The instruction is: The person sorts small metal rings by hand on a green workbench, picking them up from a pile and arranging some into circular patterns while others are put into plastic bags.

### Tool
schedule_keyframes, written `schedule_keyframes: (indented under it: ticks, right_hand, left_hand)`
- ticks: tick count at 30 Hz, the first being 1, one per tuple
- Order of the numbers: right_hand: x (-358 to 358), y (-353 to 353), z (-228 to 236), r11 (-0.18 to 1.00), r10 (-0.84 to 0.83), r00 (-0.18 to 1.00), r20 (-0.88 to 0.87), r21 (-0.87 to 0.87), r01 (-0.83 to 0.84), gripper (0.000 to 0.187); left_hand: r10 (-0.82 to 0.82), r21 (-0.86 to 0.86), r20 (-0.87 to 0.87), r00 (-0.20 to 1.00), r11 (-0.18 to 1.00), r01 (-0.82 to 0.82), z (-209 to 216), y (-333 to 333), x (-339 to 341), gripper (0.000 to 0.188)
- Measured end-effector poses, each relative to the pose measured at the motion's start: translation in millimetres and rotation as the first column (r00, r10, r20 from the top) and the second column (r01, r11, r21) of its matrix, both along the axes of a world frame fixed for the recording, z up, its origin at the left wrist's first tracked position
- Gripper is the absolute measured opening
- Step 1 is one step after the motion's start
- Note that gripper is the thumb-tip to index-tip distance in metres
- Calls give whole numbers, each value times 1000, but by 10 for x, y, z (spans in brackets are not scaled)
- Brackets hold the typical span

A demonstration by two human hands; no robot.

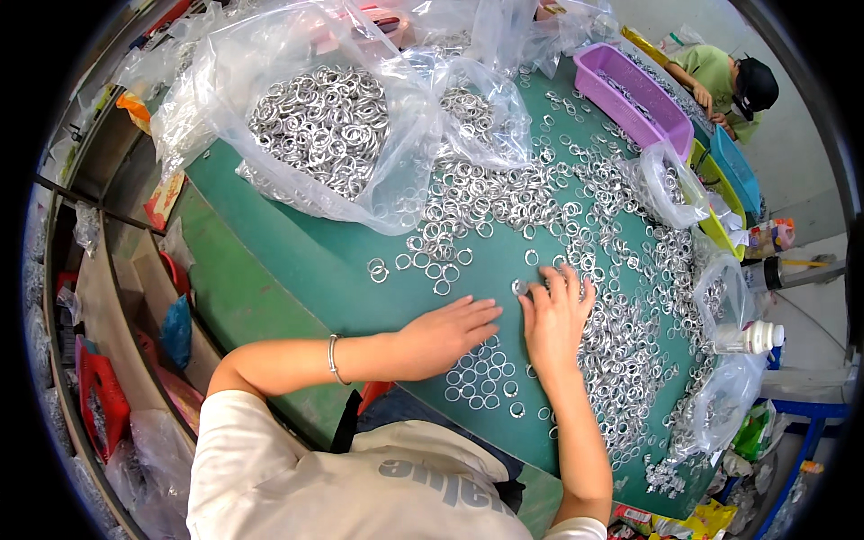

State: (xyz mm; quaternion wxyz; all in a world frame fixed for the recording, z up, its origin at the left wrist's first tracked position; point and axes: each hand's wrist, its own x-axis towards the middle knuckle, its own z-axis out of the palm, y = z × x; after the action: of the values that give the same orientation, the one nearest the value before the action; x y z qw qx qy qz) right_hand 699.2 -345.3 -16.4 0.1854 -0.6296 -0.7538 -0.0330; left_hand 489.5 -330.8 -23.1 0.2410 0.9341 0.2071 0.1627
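Observation:
My left hand (448, 340) lies palm down with its fingers stretched out, over the near end of a group of silver metal rings (481, 373) laid side by side on the green tabletop (360, 297). Beyond it, my right hand (555, 324) has its thumb and forefinger drawn together at a single metal ring (519, 287), while the other fingers curl above the table. That ring looks pinched at the fingertips. A large heap of loose rings (621, 360) spreads just right of my right hand.
An open clear plastic bag full of rings (319, 130) stands at the far left of the table. A purple basket (634, 99), a yellow-green basket (715, 193) and a white bottle (751, 337) line the right side. Another person (720, 85) works at the far right.

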Motion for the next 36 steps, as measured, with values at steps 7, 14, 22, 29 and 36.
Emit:
schedule_keyframes:
  ticks: [7,14,22,29,36]
  right_hand:
    - [-34,-44,40,998,16,979,-202,55,-5,22]
    - [10,-69,-3,998,56,983,-172,42,-50,14]
    - [-17,-280,264,962,225,899,-376,-58,-265,11]
    - [-35,-420,369,945,294,943,-157,-99,-311,19]
    - [41,-804,296,966,91,909,-406,-187,-180,22]
  left_hand:
    - [122,-87,131,984,990,-111,-1,-24,-24,37]
    - [113,-142,151,982,986,-92,87,-10,-39,36]
    - [169,-136,146,975,979,-149,1,150,26,46]
    - [-11,-257,99,995,966,37,-86,-147,-46,58]
    - [291,-125,132,948,953,-275,54,-115,-125,39]
